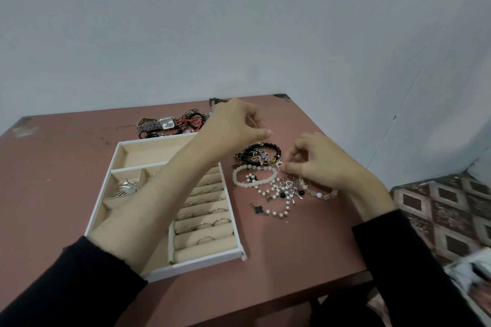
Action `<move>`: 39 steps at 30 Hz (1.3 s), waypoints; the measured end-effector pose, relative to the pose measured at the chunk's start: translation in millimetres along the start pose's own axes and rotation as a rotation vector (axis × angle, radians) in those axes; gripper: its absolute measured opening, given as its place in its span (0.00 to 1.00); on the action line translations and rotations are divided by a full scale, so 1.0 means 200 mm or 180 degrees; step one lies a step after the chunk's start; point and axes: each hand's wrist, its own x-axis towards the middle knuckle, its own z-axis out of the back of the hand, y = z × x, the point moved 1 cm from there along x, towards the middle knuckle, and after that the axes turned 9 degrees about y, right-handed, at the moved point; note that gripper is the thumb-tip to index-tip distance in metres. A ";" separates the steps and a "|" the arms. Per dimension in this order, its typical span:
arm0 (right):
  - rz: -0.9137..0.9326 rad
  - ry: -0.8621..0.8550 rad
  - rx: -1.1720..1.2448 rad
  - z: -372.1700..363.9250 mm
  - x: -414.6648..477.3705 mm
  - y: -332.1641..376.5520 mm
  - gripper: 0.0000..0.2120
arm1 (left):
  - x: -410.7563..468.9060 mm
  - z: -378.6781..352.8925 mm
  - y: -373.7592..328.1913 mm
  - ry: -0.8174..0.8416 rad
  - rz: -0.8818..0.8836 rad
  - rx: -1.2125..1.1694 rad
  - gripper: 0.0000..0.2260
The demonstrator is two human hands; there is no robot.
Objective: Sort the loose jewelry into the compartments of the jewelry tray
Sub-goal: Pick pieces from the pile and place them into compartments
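A white jewelry tray (210,260) with beige lining lies on the pink table, left of centre. Several rings sit in its padded ring rolls (204,225), and a silver leaf brooch (127,188) lies in a left compartment. To its right is a heap of loose jewelry: a black bead bracelet (265,150), a white bead bracelet (252,180) and a pearl chain with a black clover charm (276,210). My right hand (326,164) pinches a small silver charm at the heap's top edge. My left hand (233,122) hovers over the black bracelet, thumb and fingers curled; nothing visible in it.
A second pile behind the tray holds a silver watch (164,123) and red and black cords (192,121). The table (292,260) stands against a pale wall. A patterned cloth (438,210) lies off the table's right edge.
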 end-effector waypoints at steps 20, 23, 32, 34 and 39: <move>0.0112 -0.0567 0.1230 0.02 -0.04 0.03 0.06 | -0.01 0.01 0.01 -0.0085 0.0039 -0.0084 0.07; 0.0229 -0.0724 0.1422 0.03 -0.04 0.03 0.07 | -0.02 0.01 0.01 -0.0092 0.0046 -0.0092 0.07; 0.0483 -0.0926 0.1833 0.04 -0.04 0.05 0.13 | -0.04 0.03 0.03 -0.0116 0.0070 -0.0131 0.07; 0.0552 -0.0927 0.1923 0.04 -0.04 0.07 0.14 | -0.05 0.04 0.03 -0.0132 0.0077 -0.0149 0.06; 0.0681 -0.0891 0.2145 0.04 -0.04 0.11 0.12 | -0.13 0.09 0.07 -0.0251 0.0115 -0.0533 0.06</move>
